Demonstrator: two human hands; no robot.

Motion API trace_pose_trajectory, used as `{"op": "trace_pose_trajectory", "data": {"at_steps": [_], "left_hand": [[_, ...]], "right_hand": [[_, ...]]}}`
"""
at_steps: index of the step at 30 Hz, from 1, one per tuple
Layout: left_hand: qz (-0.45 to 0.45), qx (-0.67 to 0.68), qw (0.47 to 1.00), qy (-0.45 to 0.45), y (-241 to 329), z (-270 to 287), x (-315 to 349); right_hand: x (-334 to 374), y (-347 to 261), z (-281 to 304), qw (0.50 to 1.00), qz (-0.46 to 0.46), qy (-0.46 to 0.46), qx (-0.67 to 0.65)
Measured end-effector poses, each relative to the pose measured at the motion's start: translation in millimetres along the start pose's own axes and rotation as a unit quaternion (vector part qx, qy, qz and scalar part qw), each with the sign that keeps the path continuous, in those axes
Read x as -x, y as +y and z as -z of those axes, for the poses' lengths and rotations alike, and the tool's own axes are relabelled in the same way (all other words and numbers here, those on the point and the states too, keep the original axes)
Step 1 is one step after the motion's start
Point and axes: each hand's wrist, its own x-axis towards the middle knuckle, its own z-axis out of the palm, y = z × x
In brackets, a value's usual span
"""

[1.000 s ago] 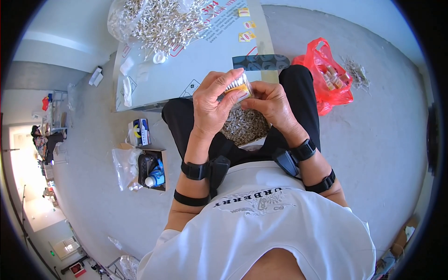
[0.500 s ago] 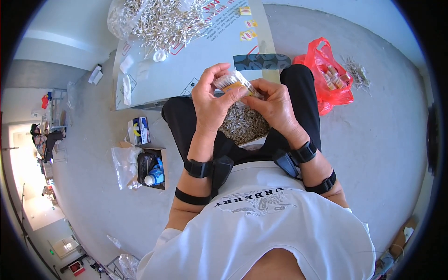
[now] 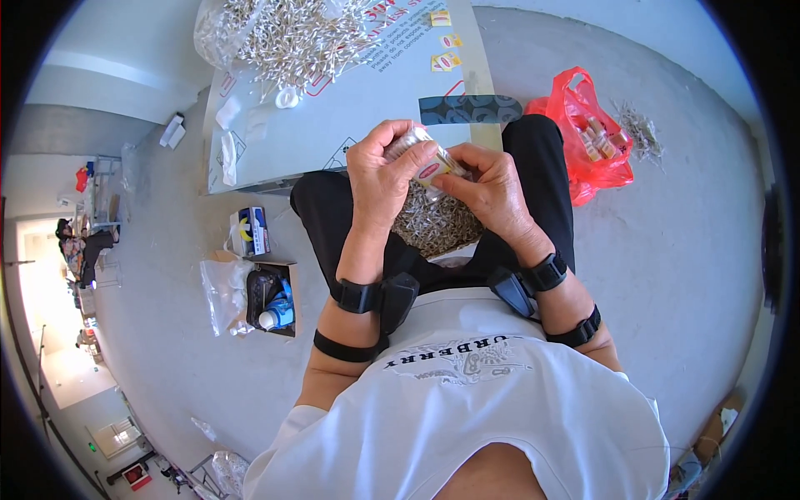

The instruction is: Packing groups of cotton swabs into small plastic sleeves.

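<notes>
A small clear pack of cotton swabs (image 3: 427, 171) with a yellow and white label is held up between both hands, above my lap. My left hand (image 3: 377, 175) grips its upper left end, thumb across the front and fingers behind. The lower right end is pinched by my right hand (image 3: 493, 190), whose thumb lies near the label. Under the hands, between my knees, sits a box of loose cotton swabs (image 3: 437, 223), partly hidden by my wrists. A large heap of white cotton swabs (image 3: 304, 46) spills from a clear plastic bag on the board-topped table (image 3: 292, 146).
Several small yellow labels (image 3: 446, 62) and a dark patterned strip (image 3: 471, 110) lie on the table's right side. On the floor at right are a red plastic bag (image 3: 575, 171) holding packs and scattered swabs (image 3: 640, 133). An open carton (image 3: 283, 321) stands at left.
The pack has been turned in my hands, and more of its label faces up now. My left thumb has shifted up along it. Both hands keep their hold.
</notes>
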Motion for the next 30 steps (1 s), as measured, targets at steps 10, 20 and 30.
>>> {"op": "trace_pose_trajectory", "data": {"at_steps": [10,20,30], "left_hand": [[0.044,0.065,0.997,0.013,-10.3,3.7,0.8],[0.135,0.096,0.986,-0.005,-17.8,6.7,0.6],[0.163,0.208,0.962,0.064,-34.0,10.2,2.0]], "right_hand": [[-2.7,5.0,4.7,0.990,-0.073,-0.004,-0.118],[-7.3,26.9,10.4,0.962,-0.136,0.019,-0.234],[-6.9,18.0,17.5,0.919,-0.195,0.069,-0.335]]}}
